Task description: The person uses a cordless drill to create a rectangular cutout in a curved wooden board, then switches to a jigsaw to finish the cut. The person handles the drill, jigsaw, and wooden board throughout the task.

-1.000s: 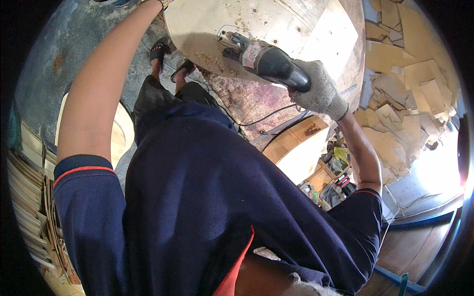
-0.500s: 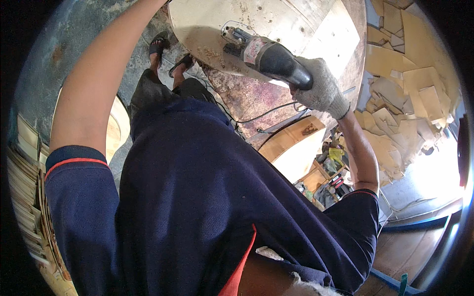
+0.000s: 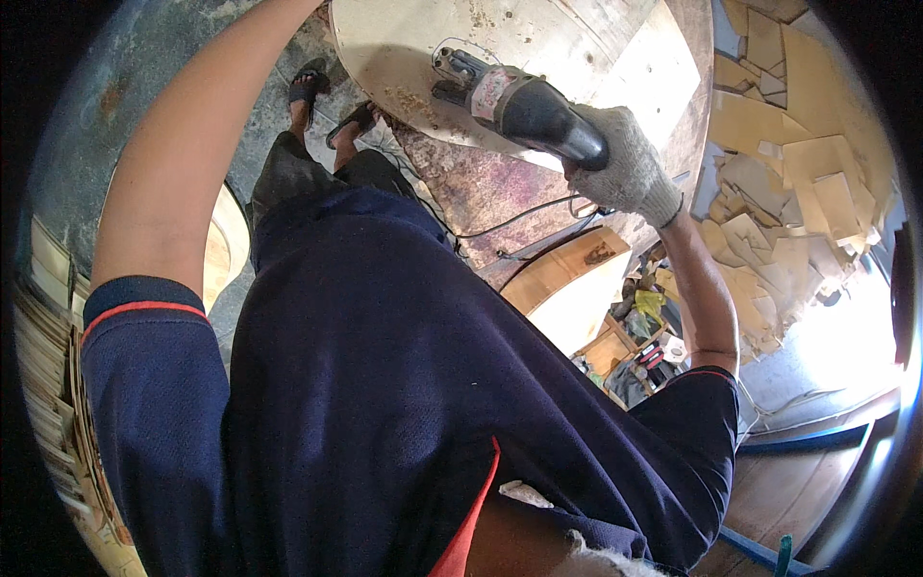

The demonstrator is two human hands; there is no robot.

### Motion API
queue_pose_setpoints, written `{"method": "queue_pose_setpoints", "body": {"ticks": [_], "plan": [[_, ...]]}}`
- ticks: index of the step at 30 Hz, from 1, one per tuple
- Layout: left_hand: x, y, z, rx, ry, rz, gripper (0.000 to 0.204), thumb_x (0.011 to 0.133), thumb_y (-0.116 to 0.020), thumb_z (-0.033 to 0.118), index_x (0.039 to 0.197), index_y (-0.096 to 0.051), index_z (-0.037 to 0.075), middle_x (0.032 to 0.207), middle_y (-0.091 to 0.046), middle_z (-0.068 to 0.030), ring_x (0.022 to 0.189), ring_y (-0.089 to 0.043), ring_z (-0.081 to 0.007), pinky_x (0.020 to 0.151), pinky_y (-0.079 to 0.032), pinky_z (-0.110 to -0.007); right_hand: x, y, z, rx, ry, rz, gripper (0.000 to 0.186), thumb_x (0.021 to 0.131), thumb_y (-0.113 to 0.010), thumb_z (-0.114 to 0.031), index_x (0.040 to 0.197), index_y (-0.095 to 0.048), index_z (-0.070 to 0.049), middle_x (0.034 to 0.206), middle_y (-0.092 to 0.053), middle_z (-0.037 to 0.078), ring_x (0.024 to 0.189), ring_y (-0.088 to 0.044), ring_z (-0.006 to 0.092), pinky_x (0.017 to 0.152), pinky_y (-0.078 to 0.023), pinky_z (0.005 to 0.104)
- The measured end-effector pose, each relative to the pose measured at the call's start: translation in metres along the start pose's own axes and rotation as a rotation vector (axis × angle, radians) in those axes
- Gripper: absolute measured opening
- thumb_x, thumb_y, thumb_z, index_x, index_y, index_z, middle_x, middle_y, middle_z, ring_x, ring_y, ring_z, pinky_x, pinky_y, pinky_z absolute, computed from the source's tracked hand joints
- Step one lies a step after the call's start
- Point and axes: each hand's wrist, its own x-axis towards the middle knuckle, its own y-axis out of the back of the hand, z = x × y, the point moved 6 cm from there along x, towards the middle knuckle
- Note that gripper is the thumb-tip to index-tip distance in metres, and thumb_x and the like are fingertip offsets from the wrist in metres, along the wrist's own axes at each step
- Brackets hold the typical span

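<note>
Right hand: gloved, the right hand (image 3: pixel 630 168) has its fingers wrapped around the rear of a black power tool (image 3: pixel 543 120).
Left hand: beyond the top edge, so its grip cannot be told; the bare left forearm (image 3: pixel 183 163) leads up there.
Power tool: over a pale wooden panel (image 3: pixel 553 38), near its curved edge, beside scattered sawdust (image 3: pixel 409 101).
Below the panel: a dark cord (image 3: pixel 519 221) and a curved wooden piece (image 3: pixel 572 279).
Far right: heaped flat offcuts (image 3: pixel 812 168).

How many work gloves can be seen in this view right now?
1: a grey knit glove on the right hand, which grips the dark power tool. The left hand lies beyond the picture's top edge, so a glove there would be hidden.
</note>
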Motion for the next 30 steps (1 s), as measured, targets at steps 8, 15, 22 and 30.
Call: {"method": "queue_pose_setpoints", "body": {"ticks": [8, 15, 22, 30], "plan": [[-0.003, 0.014, 0.007, -0.062, 0.034, -0.064, 0.065, 0.085, -0.063, 0.07, 0.097, -0.068, 0.006, 0.078, -0.072, -0.0212, 0.072, -0.071, -0.0388, 0.064, -0.054, -0.051, 0.002, 0.001, -0.002, 0.021, 0.009, -0.014, 0.037, 0.069, -0.076, -0.018, 0.102, -0.069, -0.002, 0.075, -0.07, 0.016, 0.068, -0.07, 0.0305, 0.071, -0.057, 0.0404], [-0.003, 0.015, 0.009, -0.076, 0.04, -0.063, 0.066, 0.084, -0.062, 0.069, 0.1, -0.068, 0.005, 0.076, -0.072, -0.0216, 0.072, -0.072, -0.0388, 0.065, -0.055, -0.051, 0.005, 0.002, -0.002, 0.003, 0.001, -0.059, 0.038, 0.068, -0.077, -0.019, 0.102, -0.069, -0.003, 0.075, -0.071, 0.015, 0.069, -0.07, 0.0295, 0.071, -0.056, 0.0406], [0.0, 0.008, 0.004, 0.004, 0.033, -0.043, 0.066, 0.085, -0.062, 0.068, 0.098, -0.066, 0.003, 0.074, -0.071, -0.0217, 0.069, -0.071, -0.0387, 0.06, -0.054, -0.052, 0.006, 0.002, -0.004, -0.018, 0.008, -0.036, 0.036, 0.068, -0.077, -0.019, 0.1, -0.069, -0.003, 0.075, -0.07, 0.015, 0.069, -0.07, 0.0285, 0.071, -0.056, 0.0405], [-0.001, 0.009, 0.004, -0.001, 0.017, -0.042, 0.068, 0.085, -0.062, 0.069, 0.098, -0.066, 0.003, 0.073, -0.07, -0.0218, 0.068, -0.071, -0.0387, 0.059, -0.054, -0.051, 0.007, 0.002, -0.009, -0.006, 0.036, -0.021, 0.032, 0.07, -0.076, -0.018, 0.097, -0.068, -0.002, 0.074, -0.07, 0.016, 0.067, -0.07, 0.0292, 0.069, -0.056, 0.0408]]}}
